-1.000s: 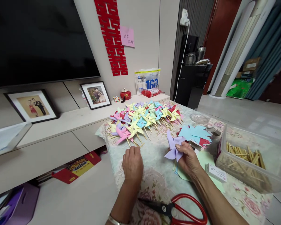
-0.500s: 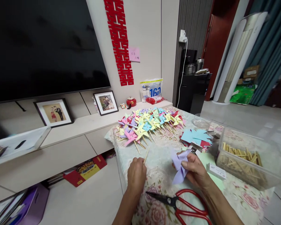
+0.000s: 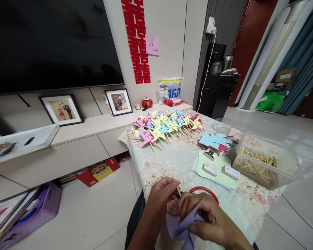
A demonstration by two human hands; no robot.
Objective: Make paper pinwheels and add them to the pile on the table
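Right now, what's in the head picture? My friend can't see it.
A left hand holds a thin stick and a right hand a purple paper pinwheel over a flowery tablecloth. Beyond lies a pile of colourful pinwheels; to the right, a clear box of sticks.

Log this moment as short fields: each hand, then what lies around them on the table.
Left hand: pinching a thin stick
Right hand: holding folded purple paper, near the stick's lower end
Scissors: red handle partly showing, mostly hidden behind the hands
Pinwheels: many-coloured pile, far side of table
Paper sheets: light green on top, bearing three small white boxes, one open
Clear plastic box: holding many sticks, right side of table
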